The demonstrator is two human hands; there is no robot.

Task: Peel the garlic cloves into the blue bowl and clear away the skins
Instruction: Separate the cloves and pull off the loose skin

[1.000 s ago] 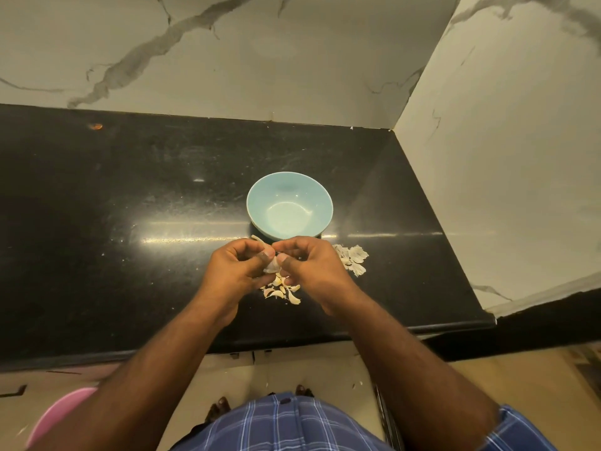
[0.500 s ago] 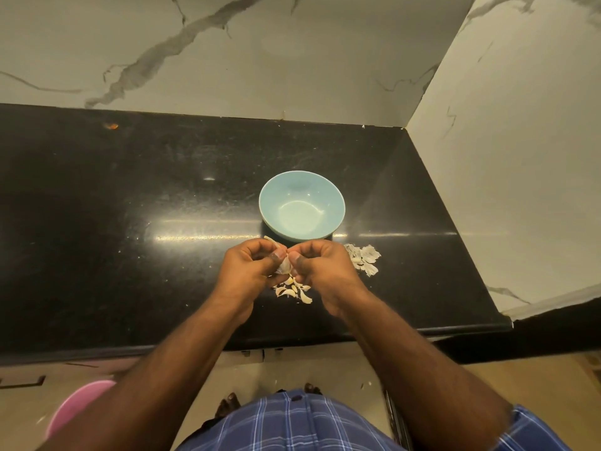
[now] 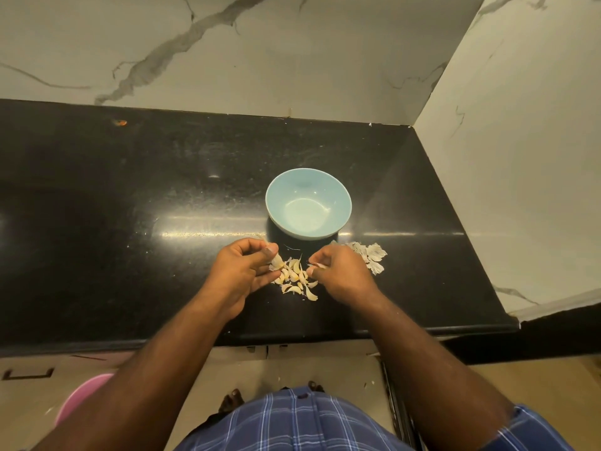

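Hands pulled apart since a moment ago. Left hand (image 3: 242, 271) pinches garlic clove (image 3: 276, 262); right hand (image 3: 338, 275) pinches torn skin strip (image 3: 317, 265). Clove pile (image 3: 296, 279) on table (image 3: 130, 222), frame centre. Blue bowl (image 3: 341, 193) empty: peeling barely begun.

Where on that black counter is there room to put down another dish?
The wide dark stretch of counter left of the blue bowl is bare, as is the strip between the bowl and the back wall. It is crowded in front of the bowl: both hands, the garlic cloves between them, and the skins by the right hand.
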